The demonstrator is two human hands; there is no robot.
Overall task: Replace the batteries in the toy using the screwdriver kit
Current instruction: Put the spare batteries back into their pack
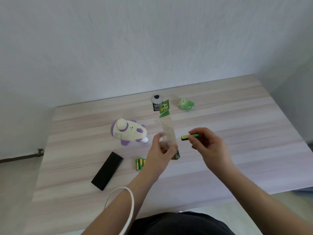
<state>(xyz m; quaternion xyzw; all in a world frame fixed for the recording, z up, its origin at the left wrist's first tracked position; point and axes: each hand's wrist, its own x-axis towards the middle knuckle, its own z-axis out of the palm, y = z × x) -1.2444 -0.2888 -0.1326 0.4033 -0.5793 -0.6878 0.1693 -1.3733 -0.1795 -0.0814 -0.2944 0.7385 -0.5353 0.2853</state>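
Left of both hands, nearer the left hand (160, 150) gripping a clear battery pack (166, 131), lies the toy (128, 132); the right hand (205, 141) pinches batteries (188, 136) lying crosswise.

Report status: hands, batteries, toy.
Left hand grips clear battery pack; right hand pinches batteries. Toy untouched on table. Loose batteries by left wrist.
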